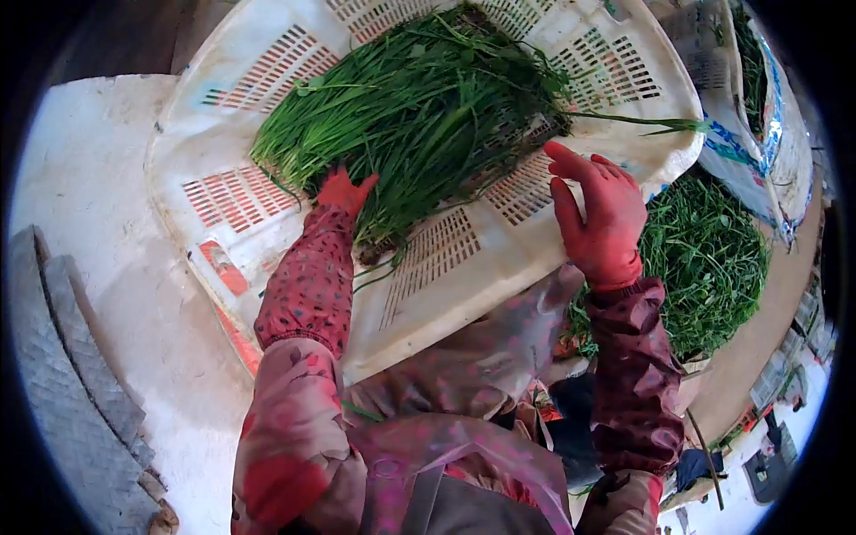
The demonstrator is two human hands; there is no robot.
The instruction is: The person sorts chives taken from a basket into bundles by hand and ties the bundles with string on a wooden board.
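A large white plastic basket [419, 330] with slotted sides holds a heap of long green leafy stalks [401, 116]. My left hand [343, 192], in a red glove, reaches into the basket against the near edge of the heap; its thumb and fingers are apart, and some fingertips are hidden against the stalks. Above the basket's right rim is my right hand [602, 209], also gloved in red, with thumb and fingers spread and nothing between them. A single long stalk [624, 119] lies across the rim beyond it.
Loose greens [704, 259] are piled below the basket on the right. A white sack [731, 116] with greens inside stands at the upper right. Grey woven matting [80, 383] lies at the left, beside a pale flat surface [107, 178].
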